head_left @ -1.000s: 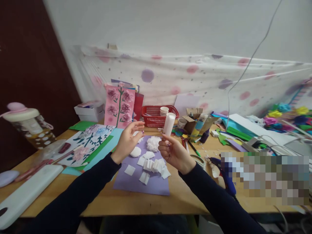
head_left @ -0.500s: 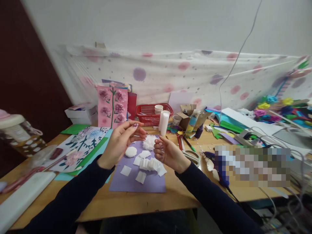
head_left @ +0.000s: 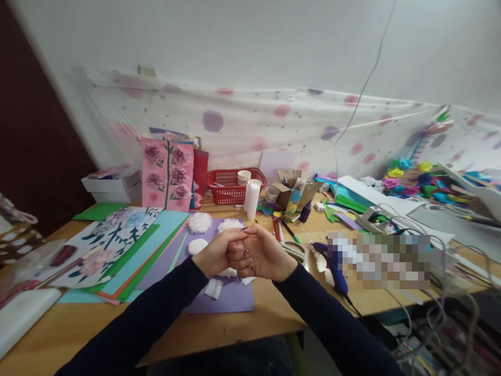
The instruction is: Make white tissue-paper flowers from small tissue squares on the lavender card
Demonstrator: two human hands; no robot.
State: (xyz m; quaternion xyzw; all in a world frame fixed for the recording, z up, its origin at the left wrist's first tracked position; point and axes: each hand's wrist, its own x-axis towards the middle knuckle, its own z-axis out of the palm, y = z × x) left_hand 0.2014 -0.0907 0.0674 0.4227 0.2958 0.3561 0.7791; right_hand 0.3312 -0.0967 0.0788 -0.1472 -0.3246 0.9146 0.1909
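Note:
My left hand point(head_left: 217, 253) and my right hand point(head_left: 272, 253) meet above a purple sheet point(head_left: 235, 304), fingers curled together and thumbs touching at the top. Whatever may be between the fingers is hidden. Two fluffy white paper flowers lie beyond: one at the left point(head_left: 200, 223), the other point(head_left: 229, 224) just behind my hands. A round white pad point(head_left: 198, 246) sits beside my left hand, partly covered by it. Small white paper squares point(head_left: 213, 289) show below the hands; others are hidden behind them.
White rolls point(head_left: 252, 201) stand before a red basket point(head_left: 226, 196) with paper cups. Scissors point(head_left: 296, 251) and a blue glue gun point(head_left: 337, 274) lie to the right, near tangled cables. Coloured sheets and a flower picture point(head_left: 113, 232) cover the left; a pink flower picture point(head_left: 161, 201) leans behind.
My hands, apart half a second ago, have come together with fingers curled against each other. The view has swung right, showing things further left in the picture.

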